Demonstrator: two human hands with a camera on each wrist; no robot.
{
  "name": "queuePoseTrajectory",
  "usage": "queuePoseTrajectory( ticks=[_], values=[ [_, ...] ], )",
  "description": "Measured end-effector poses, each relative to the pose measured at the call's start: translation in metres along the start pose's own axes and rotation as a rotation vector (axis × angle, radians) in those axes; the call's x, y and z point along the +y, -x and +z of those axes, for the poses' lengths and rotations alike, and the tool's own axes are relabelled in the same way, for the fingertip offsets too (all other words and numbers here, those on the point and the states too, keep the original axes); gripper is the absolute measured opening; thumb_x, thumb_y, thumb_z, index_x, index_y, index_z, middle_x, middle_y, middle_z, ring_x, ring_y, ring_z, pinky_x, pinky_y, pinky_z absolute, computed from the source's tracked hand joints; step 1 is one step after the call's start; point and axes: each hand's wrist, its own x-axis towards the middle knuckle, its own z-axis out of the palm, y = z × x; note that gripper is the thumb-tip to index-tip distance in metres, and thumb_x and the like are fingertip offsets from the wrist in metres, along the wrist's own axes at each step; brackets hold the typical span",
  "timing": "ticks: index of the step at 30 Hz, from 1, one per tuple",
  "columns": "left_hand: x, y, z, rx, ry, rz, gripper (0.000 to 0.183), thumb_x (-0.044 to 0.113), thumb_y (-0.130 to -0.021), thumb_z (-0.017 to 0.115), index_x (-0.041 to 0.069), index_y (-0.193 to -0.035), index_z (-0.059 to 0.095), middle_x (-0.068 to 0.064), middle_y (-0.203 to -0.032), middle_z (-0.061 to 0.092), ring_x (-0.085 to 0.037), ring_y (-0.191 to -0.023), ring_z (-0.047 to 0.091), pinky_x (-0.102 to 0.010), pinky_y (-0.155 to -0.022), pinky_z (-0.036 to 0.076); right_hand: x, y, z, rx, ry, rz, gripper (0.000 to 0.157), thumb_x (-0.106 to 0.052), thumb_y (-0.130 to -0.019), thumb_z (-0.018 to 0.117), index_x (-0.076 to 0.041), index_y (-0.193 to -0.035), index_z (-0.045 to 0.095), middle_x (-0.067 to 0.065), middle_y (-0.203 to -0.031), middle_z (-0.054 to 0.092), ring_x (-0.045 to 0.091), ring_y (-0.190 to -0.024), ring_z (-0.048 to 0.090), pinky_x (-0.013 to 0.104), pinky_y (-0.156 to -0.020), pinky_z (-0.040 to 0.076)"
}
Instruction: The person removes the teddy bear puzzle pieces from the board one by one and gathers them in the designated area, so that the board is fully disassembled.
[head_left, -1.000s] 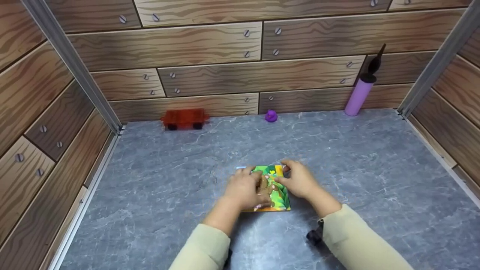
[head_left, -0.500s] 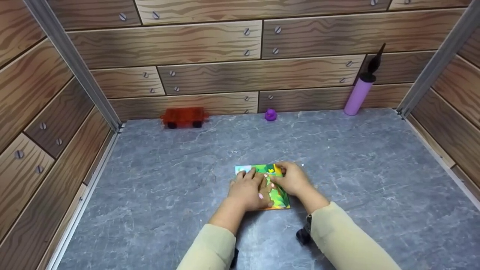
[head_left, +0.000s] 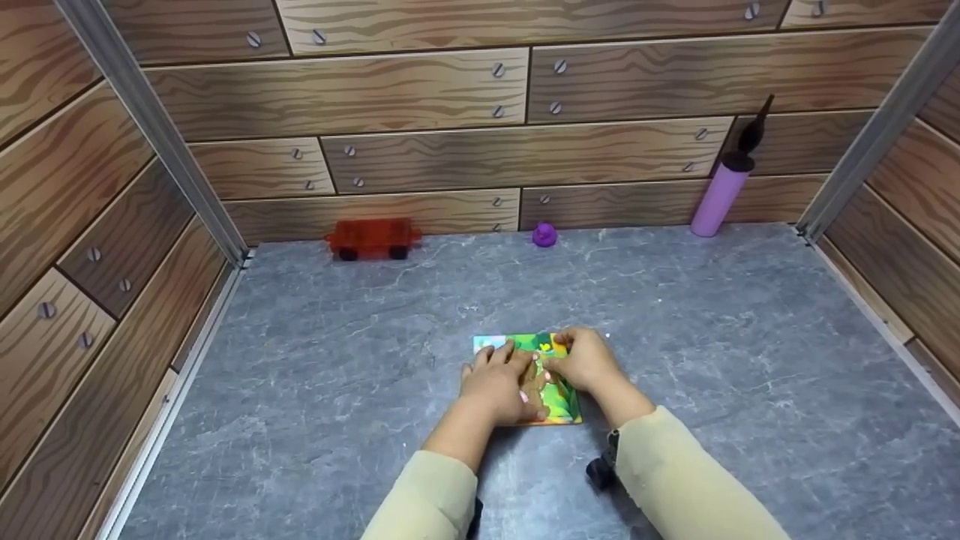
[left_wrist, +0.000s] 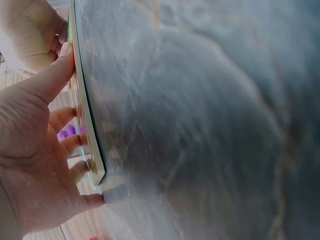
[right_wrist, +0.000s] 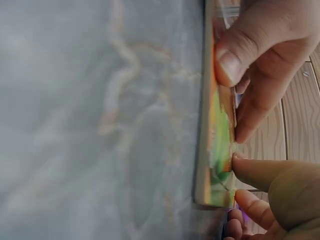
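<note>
A thin picture board, mostly green with yellow, orange and brown patches, lies flat on the table; it looks like a children's puzzle. My left hand rests on its left half with the fingers spread. In the left wrist view, the left thumb lies against the board's near edge. At the upper right corner my right hand holds the board, its thumb on the picture and its other fingers curled by the right edge. Whether a loose piece sits under those fingers is hidden.
Along the back wall stand a red see-through toy wagon, a small purple duck-like toy and a purple hand pump with a black nozzle. Wood-patterned walls bound the grey marbled table at the back and both sides.
My right hand has come left onto the board's upper right corner. My left hand has settled flatter and slightly right on the picture. The board has stayed about where it was.
</note>
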Motion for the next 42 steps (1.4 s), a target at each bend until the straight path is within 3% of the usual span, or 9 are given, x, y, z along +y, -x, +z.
queuePoseTrajectory(
  ticks=[12, 17, 22, 29, 37, 42],
  values=[
    [0.000, 0.000, -0.001, -0.012, 0.021, -0.018, 0.090, 0.054, -0.083, 0.087, 0.029, -0.161, 0.049, -0.004, -0.172, 0.031, -0.037, -0.157, 0.024, -0.066, -0.123, 0.025, -0.006, -0.008, -0.002, -0.017, 0.032, 0.065, 0.045, -0.014, -0.085, 0.088, 0.007, -0.119, 0.069, 0.022, -0.119, 0.070, 0.037, -0.112, 0.065, 0.049, -0.100, 0.053],
    [0.000, -0.001, 0.001, -0.012, 0.020, -0.021, 0.092, 0.055, -0.082, 0.088, 0.029, -0.161, 0.048, -0.003, -0.173, 0.030, -0.037, -0.158, 0.023, -0.067, -0.123, 0.024, -0.006, -0.006, 0.001, 0.016, -0.030, 0.053, 0.041, -0.007, -0.082, 0.088, 0.004, -0.114, 0.066, 0.017, -0.109, 0.067, 0.032, -0.102, 0.064, 0.046, -0.093, 0.054],
    [-0.001, 0.000, 0.003, -0.014, 0.027, -0.024, 0.093, 0.054, -0.082, 0.089, 0.030, -0.162, 0.047, -0.003, -0.173, 0.030, -0.037, -0.158, 0.022, -0.067, -0.123, 0.023, -0.001, -0.002, 0.002, 0.032, -0.104, 0.006, 0.042, 0.000, -0.081, 0.087, 0.003, -0.116, 0.064, 0.011, -0.098, 0.064, 0.026, -0.091, 0.061, 0.042, -0.084, 0.055],
    [-0.003, 0.001, 0.005, -0.010, 0.045, -0.026, 0.092, 0.054, -0.082, 0.088, 0.030, -0.162, 0.048, -0.003, -0.173, 0.029, -0.037, -0.159, 0.022, -0.068, -0.123, 0.022, 0.007, 0.000, -0.001, -0.032, -0.159, -0.098, 0.056, 0.015, -0.077, 0.073, 0.011, -0.132, 0.062, 0.013, -0.098, 0.066, 0.023, -0.088, 0.061, 0.035, -0.077, 0.056],
    [-0.004, 0.002, 0.004, -0.008, 0.046, -0.028, 0.092, 0.055, -0.082, 0.088, 0.030, -0.161, 0.048, -0.002, -0.173, 0.030, -0.036, -0.158, 0.022, -0.067, -0.123, 0.022, 0.012, -0.001, -0.004, -0.028, -0.156, -0.150, 0.046, 0.017, -0.082, 0.067, 0.012, -0.128, 0.065, 0.013, -0.097, 0.067, 0.021, -0.083, 0.063, 0.035, -0.077, 0.058],
    [-0.003, 0.001, 0.002, -0.001, 0.037, -0.016, 0.094, 0.057, -0.082, 0.088, 0.030, -0.162, 0.047, -0.003, -0.173, 0.030, -0.037, -0.158, 0.022, -0.068, -0.123, 0.022, 0.016, -0.005, -0.017, 0.005, -0.172, -0.154, 0.044, 0.015, -0.083, 0.070, 0.013, -0.127, 0.064, 0.016, -0.100, 0.067, 0.022, -0.084, 0.062, 0.031, -0.074, 0.055]
  ],
)
